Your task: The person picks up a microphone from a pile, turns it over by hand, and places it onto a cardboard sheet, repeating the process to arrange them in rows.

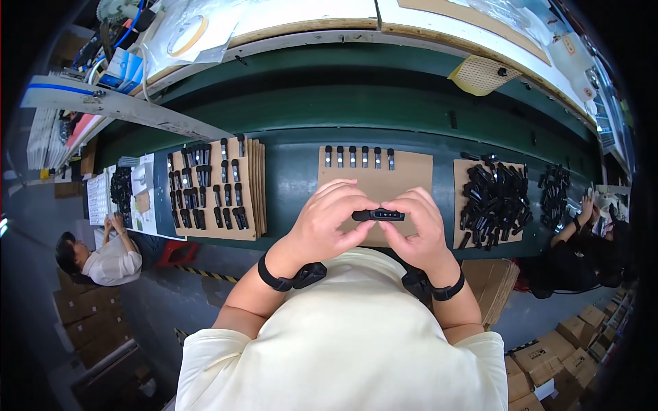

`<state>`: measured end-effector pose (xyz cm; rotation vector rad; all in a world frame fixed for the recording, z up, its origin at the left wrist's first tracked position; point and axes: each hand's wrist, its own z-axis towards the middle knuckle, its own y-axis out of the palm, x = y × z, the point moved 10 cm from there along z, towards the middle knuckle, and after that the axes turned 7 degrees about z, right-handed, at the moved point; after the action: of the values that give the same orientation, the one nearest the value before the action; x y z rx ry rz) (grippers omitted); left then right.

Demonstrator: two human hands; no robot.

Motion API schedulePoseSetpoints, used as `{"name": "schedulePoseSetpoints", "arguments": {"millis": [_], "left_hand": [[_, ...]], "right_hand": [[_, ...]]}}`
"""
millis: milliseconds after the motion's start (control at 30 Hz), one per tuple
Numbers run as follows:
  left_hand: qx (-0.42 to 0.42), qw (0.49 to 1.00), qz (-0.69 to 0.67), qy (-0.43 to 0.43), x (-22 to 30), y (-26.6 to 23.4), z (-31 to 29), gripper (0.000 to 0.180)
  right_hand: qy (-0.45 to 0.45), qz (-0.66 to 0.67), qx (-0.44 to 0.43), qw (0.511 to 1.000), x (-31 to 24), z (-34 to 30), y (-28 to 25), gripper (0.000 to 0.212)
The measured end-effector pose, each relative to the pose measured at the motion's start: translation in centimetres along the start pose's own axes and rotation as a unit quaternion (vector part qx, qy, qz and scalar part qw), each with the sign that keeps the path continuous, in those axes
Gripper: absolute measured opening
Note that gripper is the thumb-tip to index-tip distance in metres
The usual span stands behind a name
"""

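A person in a pale shirt (343,335) holds a small black device (385,215) level at a green desk (295,178), the left hand (332,218) pinching its rounded dark end and the right hand (421,222) clamped on the opposite end. The device is over the near part of a cardboard sheet (375,181), where six similar pieces (352,157) lie in a row along the far edge. A jumbled pile (493,202) sits at right, with stacked cardboard (259,185) bearing more pieces at left

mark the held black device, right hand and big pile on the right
black device (384,215), head view: on its face
right hand (426,231), head view: on its back
big pile (495,202), head view: on its middle
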<state>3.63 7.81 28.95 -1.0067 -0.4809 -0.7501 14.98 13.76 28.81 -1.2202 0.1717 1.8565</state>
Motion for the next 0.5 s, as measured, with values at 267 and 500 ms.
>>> {"name": "schedulePoseSetpoints", "arguments": {"millis": [267,500], "left_hand": [[-0.002,0.994,-0.051,-0.096,-1.5,-0.3,-0.1,0.028],[-0.046,0.979,-0.117,-0.162,-4.3,1.1,-1.2,0.026]], "right_hand": [[-0.007,-0.012,0.0,1.0,0.5,-0.1,-0.2,0.034],[0.103,0.053,0.0,0.993,2.1,0.1,-0.3,0.033]]}}
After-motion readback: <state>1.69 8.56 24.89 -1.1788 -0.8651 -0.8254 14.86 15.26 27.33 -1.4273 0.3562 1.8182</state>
